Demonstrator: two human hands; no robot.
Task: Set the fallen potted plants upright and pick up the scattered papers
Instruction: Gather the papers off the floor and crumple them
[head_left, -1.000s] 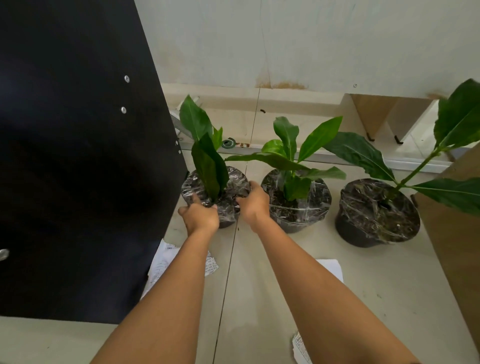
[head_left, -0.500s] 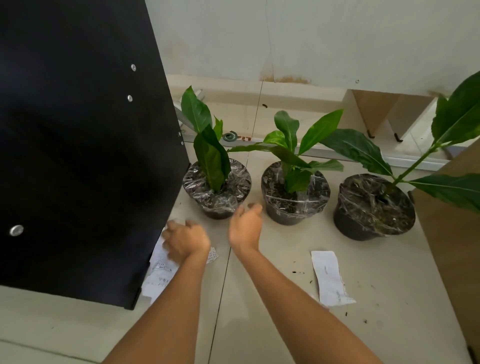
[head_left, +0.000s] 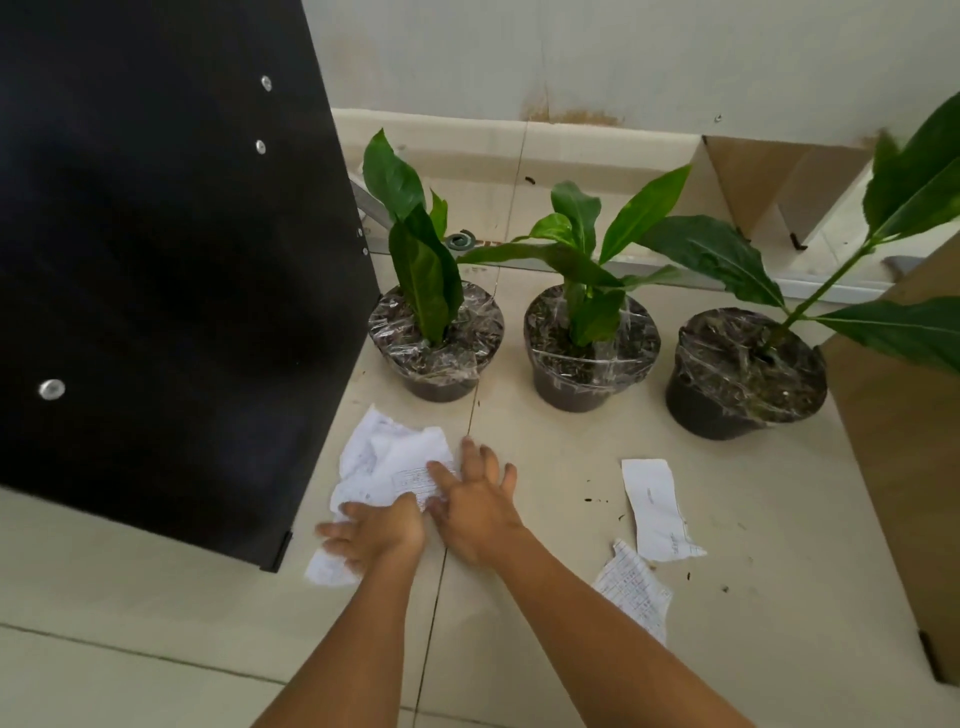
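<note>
Your left hand (head_left: 371, 535) and right hand (head_left: 478, 501), both spread flat and gripping nothing, could tear the crumpled papers (head_left: 387, 462) by dragging them across the floor.

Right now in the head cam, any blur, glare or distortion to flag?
Head view: both hands are motion-smeared, the left hand worse than the right hand; the crumpled papers under them stay readable as shapes. Cling film on the left pot throws small glints. Wide-angle bending tilts the black panel. Light is soft and even.
</note>
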